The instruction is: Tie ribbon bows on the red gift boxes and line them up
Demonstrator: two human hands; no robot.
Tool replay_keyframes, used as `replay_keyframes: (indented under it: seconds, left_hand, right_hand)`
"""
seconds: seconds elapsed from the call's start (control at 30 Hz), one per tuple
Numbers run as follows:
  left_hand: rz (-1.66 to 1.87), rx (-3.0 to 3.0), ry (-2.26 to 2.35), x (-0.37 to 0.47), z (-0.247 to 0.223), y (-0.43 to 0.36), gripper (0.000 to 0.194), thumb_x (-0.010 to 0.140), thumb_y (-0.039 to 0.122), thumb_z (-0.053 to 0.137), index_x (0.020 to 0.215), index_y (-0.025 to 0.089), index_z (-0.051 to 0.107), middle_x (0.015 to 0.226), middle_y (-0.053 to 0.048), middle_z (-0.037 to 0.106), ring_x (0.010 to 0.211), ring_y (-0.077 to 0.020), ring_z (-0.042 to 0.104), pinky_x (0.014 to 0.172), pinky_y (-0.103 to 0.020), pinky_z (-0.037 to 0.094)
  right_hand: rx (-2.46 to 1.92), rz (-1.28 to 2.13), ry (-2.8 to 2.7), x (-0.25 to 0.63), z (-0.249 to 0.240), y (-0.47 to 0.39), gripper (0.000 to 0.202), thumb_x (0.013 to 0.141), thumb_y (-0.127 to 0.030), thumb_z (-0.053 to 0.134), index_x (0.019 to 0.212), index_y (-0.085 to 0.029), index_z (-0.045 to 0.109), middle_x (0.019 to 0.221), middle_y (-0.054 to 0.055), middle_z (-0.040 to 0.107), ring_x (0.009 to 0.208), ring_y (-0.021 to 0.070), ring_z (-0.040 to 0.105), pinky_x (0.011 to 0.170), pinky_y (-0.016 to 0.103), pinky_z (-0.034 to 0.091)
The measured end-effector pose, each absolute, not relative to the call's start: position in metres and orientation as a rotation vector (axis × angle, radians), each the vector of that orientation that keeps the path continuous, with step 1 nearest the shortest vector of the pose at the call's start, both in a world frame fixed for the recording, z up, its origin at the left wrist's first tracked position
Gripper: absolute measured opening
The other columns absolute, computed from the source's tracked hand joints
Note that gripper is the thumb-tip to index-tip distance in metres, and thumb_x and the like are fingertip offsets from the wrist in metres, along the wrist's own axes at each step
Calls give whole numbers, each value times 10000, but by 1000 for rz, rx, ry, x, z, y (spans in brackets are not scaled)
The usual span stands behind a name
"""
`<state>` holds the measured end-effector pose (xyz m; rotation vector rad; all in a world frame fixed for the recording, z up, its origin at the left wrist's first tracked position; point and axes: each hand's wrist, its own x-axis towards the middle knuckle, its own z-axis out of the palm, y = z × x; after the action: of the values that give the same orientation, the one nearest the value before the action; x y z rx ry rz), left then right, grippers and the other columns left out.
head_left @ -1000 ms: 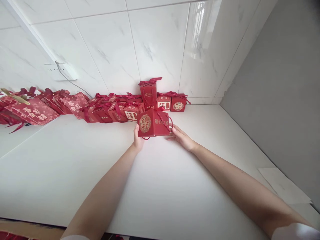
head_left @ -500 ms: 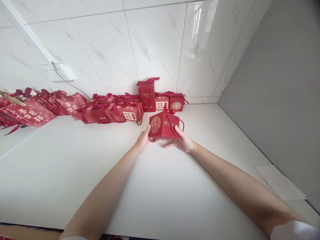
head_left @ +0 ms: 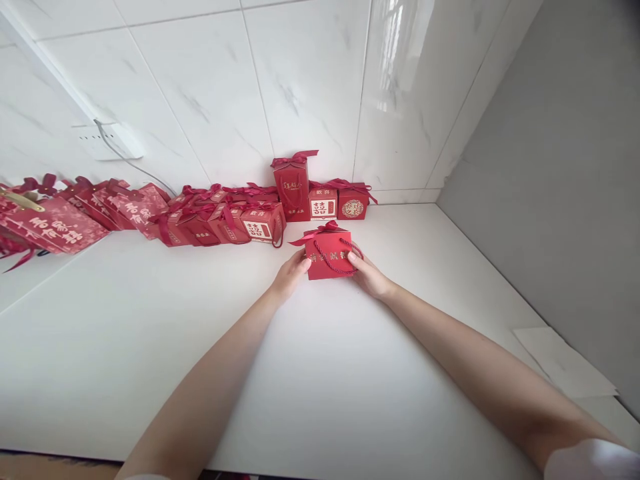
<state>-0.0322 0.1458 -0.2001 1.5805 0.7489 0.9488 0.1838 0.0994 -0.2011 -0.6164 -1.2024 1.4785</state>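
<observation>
Between my two hands is a red gift box (head_left: 327, 263) with gold lettering, a twisted cord handle and a dark red ribbon bow on top. My left hand (head_left: 293, 272) grips its left side, thumb on the front face. On the right side, my right hand (head_left: 369, 272) is closed round the edge, thumb near the cord. The fingers behind the box are hidden. Just behind it stand a box with a white patterned panel (head_left: 323, 205) and a box with a round gold emblem (head_left: 353, 204). A taller red box (head_left: 291, 190) rises to their left.
Several red boxes (head_left: 220, 223) stand in a row along the tiled wall (head_left: 310, 87). Flat red bags (head_left: 60, 223) lean at the far left below a wall socket (head_left: 107, 140) with a grey cable. Pale sheets (head_left: 565, 363) lie on the white table (head_left: 320, 393) at right.
The held box has turned from a corner view so that its lettered face with the cord points at me. Both hands have shifted their hold on its sides.
</observation>
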Motion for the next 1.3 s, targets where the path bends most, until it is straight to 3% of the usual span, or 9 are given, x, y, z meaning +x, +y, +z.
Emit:
replay_keyframes:
  seconds: [0.2, 0.5, 0.8, 1.03, 1.17, 1.3]
  left_hand:
    - [1002, 1575, 838, -36, -207, 148, 545, 858, 539, 546, 1259, 175, 606, 1318, -98, 615, 1267, -325, 515, 1068, -420, 371]
    - [1078, 1651, 795, -36, -202, 144, 507, 837, 500, 560, 1216, 171, 628, 1275, -90, 639, 1191, -311, 554, 1012, -383, 397]
    - [1042, 1622, 771, -36, -205, 145, 513, 869, 519, 501, 1245, 189, 614, 1286, -78, 633, 1255, -313, 513, 1068, -410, 360]
    - [994, 1612, 869, -34, -202, 143, 533, 913, 545, 442, 1290, 195, 582, 1273, -85, 637, 1232, -305, 533, 1055, -417, 380]
    - [1029, 1599, 846, -33, -196, 139, 479, 897, 523, 506, 1213, 188, 638, 1253, -86, 647, 1198, -287, 555, 1062, -381, 378]
    - [1050, 1472, 838, -31, -198, 143, 433, 840, 490, 599, 1123, 170, 671, 1190, -94, 675, 1177, -297, 566, 1041, -396, 394]
  right_hand:
    - [-669, 1526, -1190, 186, -203, 102, 577, 906, -506, 567, 1416, -307, 384, 1411, 59, 530, 1182, 244, 578, 977, 436, 490]
    - [-886, 1460, -1220, 187, -193, 99, 551, 818, -566, 631, 1240, -241, 489, 1235, 79, 630, 966, 238, 648, 734, 349, 541]
    - [-932, 1459, -1192, 186, -193, 100, 559, 744, -596, 697, 1109, -217, 508, 1119, 81, 668, 933, 249, 659, 732, 366, 540]
    - [-895, 1479, -1198, 190, -201, 105, 457, 802, -577, 651, 1043, -212, 517, 983, 65, 673, 796, 200, 643, 655, 327, 542]
    - [-875, 1483, -1211, 191, -202, 107, 435, 824, -570, 628, 1034, -201, 536, 864, 47, 660, 720, 178, 622, 629, 317, 544]
    - [-874, 1489, -1254, 195, -203, 108, 450, 853, -569, 599, 1109, -201, 557, 955, 73, 675, 785, 189, 640, 679, 333, 562]
